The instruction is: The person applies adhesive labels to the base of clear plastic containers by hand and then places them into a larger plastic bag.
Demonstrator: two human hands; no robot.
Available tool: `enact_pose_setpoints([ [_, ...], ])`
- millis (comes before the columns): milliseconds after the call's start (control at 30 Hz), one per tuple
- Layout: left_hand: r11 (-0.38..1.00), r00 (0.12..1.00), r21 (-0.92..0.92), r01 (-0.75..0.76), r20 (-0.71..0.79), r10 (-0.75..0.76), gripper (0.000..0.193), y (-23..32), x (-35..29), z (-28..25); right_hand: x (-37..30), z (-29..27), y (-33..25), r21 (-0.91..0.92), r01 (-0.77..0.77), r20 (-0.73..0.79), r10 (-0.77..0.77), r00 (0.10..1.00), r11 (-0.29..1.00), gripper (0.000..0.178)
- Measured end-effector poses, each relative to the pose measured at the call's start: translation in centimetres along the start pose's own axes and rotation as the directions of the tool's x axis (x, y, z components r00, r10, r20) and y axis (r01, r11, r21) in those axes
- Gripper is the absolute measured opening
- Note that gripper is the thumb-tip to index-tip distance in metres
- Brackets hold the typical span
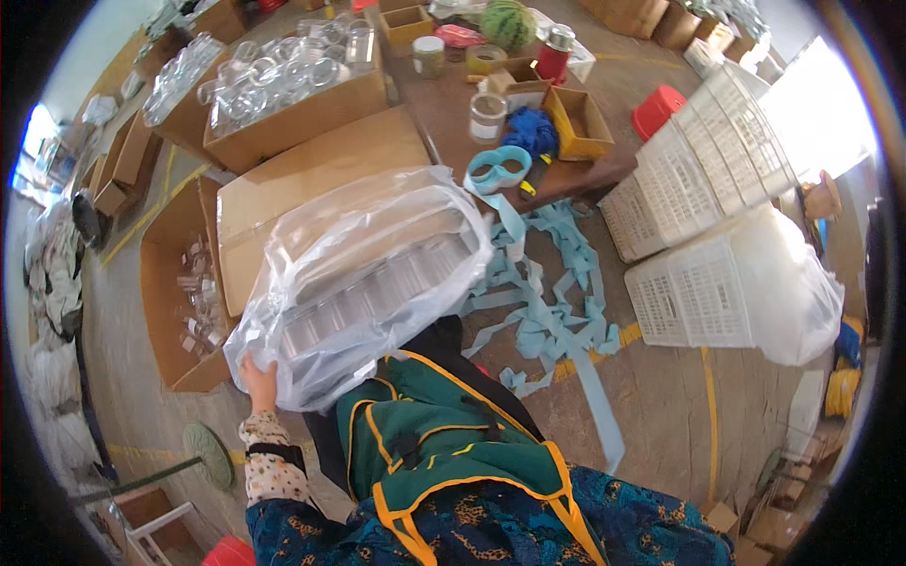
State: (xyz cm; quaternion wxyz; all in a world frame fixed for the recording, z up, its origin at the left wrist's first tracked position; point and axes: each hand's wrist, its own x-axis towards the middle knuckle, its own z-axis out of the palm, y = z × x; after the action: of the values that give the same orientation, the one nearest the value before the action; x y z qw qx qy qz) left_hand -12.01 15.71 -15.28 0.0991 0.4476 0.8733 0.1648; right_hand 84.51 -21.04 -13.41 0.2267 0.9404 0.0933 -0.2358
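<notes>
A large clear plastic bag (311, 250) lies in front of me, partly over a cardboard flap. Inside it, rows of clear plastic jars (377, 288) stand side by side and show through the film. My left hand (260, 380) is at the bag's near left corner, its fingers closed on the film. My right hand is not in view. To the bag's left, an open cardboard box (175, 283) has several small clear jars (198, 316) at its bottom. Light blue strips (557, 311) hang and lie in a tangle to the bag's right.
A cardboard box (302, 123) heaped with clear jars stands at the far left. The brown table (453, 118) bears a watermelon (508, 25), a glass jar (487, 118), a yellow box (578, 123) and a cutter (535, 176). White crates (689, 297) stand at the right, near a red bucket (658, 110).
</notes>
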Motion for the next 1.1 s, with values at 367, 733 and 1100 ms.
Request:
enact_pose_setpoints([
  [367, 0.932, 0.932, 0.265, 0.247, 0.199, -0.304, 0.12, 3.5, 2.3, -0.8, -28.3, -9.7, -60.0, 0.45, 0.889, -0.426, -0.895, 0.134, -0.082, 0.087],
  [733, 0.703, 0.84, -0.625, 0.341, -0.133, -0.526, 0.038, -17.5, -0.3, 1.4, -34.0, 2.7, -75.5, 0.029, 0.966, -0.195, -0.949, -0.247, -0.257, 0.039],
  [1100, 0.142, 0.915, -0.983, 0.117, 0.051, -0.4, 0.033, -6.3, 0.9, -11.3, -37.6, -7.5, -68.8, 0.481, 0.864, -0.074, -0.989, -0.127, -0.147, 0.035],
])
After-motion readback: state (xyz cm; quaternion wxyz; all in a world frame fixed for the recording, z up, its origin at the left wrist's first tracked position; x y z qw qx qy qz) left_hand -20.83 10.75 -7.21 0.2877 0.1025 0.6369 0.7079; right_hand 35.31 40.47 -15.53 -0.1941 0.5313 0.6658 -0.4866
